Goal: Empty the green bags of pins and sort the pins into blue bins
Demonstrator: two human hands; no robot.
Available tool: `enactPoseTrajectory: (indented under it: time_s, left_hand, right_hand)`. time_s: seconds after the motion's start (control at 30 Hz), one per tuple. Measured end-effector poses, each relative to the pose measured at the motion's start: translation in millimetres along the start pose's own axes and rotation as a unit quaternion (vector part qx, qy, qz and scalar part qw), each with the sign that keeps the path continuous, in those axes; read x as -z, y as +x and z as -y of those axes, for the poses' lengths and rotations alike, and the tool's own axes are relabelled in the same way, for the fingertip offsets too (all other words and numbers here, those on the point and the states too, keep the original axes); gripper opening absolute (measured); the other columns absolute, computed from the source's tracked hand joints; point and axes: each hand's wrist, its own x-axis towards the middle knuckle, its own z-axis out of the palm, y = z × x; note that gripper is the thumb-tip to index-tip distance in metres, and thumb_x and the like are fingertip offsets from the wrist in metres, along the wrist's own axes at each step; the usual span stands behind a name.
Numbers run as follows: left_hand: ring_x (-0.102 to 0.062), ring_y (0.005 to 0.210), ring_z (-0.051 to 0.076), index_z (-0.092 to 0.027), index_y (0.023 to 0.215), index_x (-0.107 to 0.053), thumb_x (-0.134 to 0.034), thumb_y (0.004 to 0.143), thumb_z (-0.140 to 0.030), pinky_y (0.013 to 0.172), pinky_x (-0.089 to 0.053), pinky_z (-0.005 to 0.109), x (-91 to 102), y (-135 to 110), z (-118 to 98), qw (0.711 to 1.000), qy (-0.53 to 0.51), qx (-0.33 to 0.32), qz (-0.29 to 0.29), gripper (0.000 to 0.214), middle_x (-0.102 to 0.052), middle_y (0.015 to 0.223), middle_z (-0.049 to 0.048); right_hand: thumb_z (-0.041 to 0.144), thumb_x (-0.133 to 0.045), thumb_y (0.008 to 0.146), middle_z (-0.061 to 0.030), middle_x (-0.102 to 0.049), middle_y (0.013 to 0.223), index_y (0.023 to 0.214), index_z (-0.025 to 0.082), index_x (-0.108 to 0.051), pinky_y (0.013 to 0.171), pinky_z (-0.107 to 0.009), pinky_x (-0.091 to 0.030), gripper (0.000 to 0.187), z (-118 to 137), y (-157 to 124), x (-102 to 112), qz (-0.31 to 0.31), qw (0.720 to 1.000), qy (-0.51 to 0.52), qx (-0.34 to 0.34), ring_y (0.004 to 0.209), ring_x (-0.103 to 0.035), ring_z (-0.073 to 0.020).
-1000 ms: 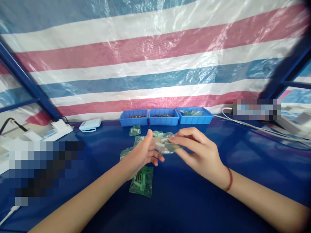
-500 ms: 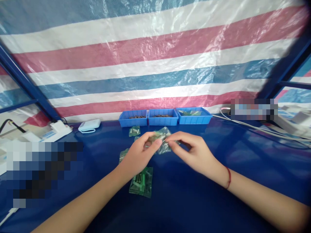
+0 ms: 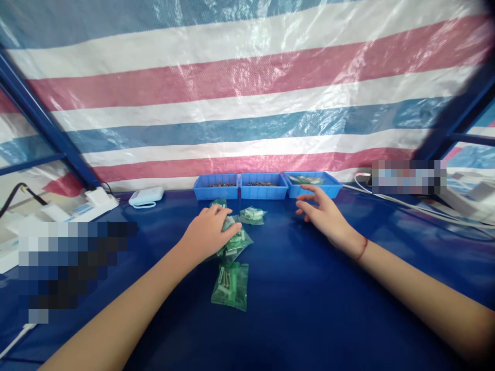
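Note:
My left hand (image 3: 207,229) rests over a cluster of small green plastic bags (image 3: 235,245), thumb and fingers apart. The bags hold pale pieces, and my fingers partly hide them. Just right of that hand lies another small bag (image 3: 253,215) with white pieces inside. Nearer to me, a flat green bag (image 3: 231,287) shows screws and a pale strip through its plastic. My right hand (image 3: 323,214) hovers in front of the right blue bin (image 3: 315,191), its fingers loosely spread and holding nothing. Green bags show inside that bin.
Two more blue bins stand at the back, a left bin (image 3: 215,194) and a middle bin (image 3: 263,193), both with small metal screws. A pale blue device (image 3: 146,196) and a power strip (image 3: 95,203) are at left. White cables (image 3: 386,202) run along the right.
My hands have parted. The bag they were handling together is out of them; my left hand has moved left onto the bags, and my right hand has moved right towards the right bin.

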Motion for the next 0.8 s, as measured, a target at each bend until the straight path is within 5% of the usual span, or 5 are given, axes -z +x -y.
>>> enactPoseTrajectory:
  time_s: [0.2, 0.47, 0.67, 0.8]
  left_hand:
    - [-0.059, 0.095, 0.031, -0.02, 0.12, -0.059, -0.043, 0.075, -0.074, 0.078, -0.045, 0.038, 5.5, 0, 14, 0.994, 0.003, 0.021, 0.11, 0.072, -0.06, 0.108, 0.0127]
    - [-0.06, 0.087, 0.023, -0.02, 0.089, -0.063, -0.052, 0.082, -0.045, 0.074, -0.044, 0.031, 7.5, 3, 4, 0.995, -0.033, -0.053, 0.076, 0.028, -0.063, 0.091, 0.0053]
    - [-0.06, 0.092, 0.025, -0.02, 0.111, -0.059, -0.046, 0.086, -0.046, 0.078, -0.043, 0.034, 4.1, -1, -3, 0.995, -0.036, -0.03, 0.093, 0.038, -0.063, 0.104, 0.008]
    - [-0.059, 0.093, 0.026, -0.023, 0.103, -0.063, -0.044, 0.086, -0.049, 0.079, -0.041, 0.037, 5.8, -1, -5, 0.99, -0.018, -0.025, 0.137, 0.036, -0.065, 0.1, 0.0062]
  right_hand:
    - [0.035, -0.054, 0.083, -0.0052, -0.058, 0.1, 0.116, 0.022, -0.045, 0.056, -0.027, -0.051, 0.036, 16, -26, -20, 0.121, 0.99, -0.027, 0.06, 0.067, -0.062, -0.0138]
    - [0.025, -0.051, 0.086, -0.0029, -0.063, 0.096, 0.108, 0.023, -0.052, 0.057, -0.025, -0.048, 0.023, 39, -54, -31, 0.216, 0.958, -0.096, 0.161, 0.064, -0.06, -0.0116]
    - [0.025, -0.051, 0.087, -0.0031, -0.065, 0.097, 0.105, 0.022, -0.058, 0.06, -0.026, -0.048, 0.02, 38, -59, -35, 0.235, 0.943, -0.131, 0.196, 0.063, -0.057, -0.0119]
    - [0.024, -0.051, 0.087, -0.0027, -0.065, 0.098, 0.102, 0.022, -0.06, 0.062, -0.027, -0.048, 0.018, 38, -60, -36, 0.241, 0.94, -0.138, 0.196, 0.065, -0.057, -0.0122]
